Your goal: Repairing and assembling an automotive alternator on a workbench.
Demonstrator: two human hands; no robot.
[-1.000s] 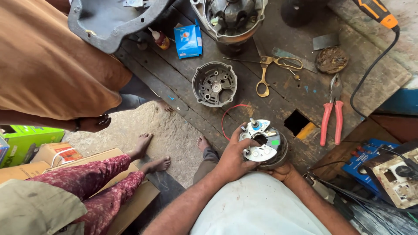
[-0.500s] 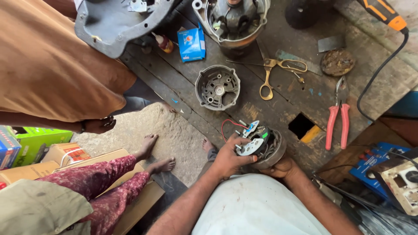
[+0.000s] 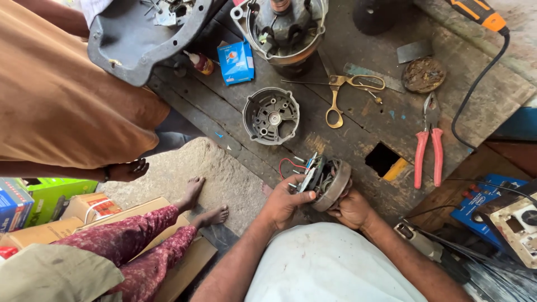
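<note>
Both hands clasp round motor part (image 3: pixel 327 182), lower centre — left hand (image 3: pixel 285 201), right hand (image 3: pixel 351 210); likely heavy, rigid — grip rim, spare thin wires.

Bare left hand (image 3: pixel 286 202) and bare right hand (image 3: pixel 351 210), low in the middle of the frame, without gloves, rings or watch. Both forearms uncovered from wrist to elbow, no sleeves reaching down over them. Between the arms, at the bottom centre, a plain pale grey-white cloth garment (image 3: pixel 330 265), smooth and loosely rounded, with no print, buttons or pockets to be seen. Short fingernails, left thumb (image 3: pixel 302 195) plainly in sight.
</note>
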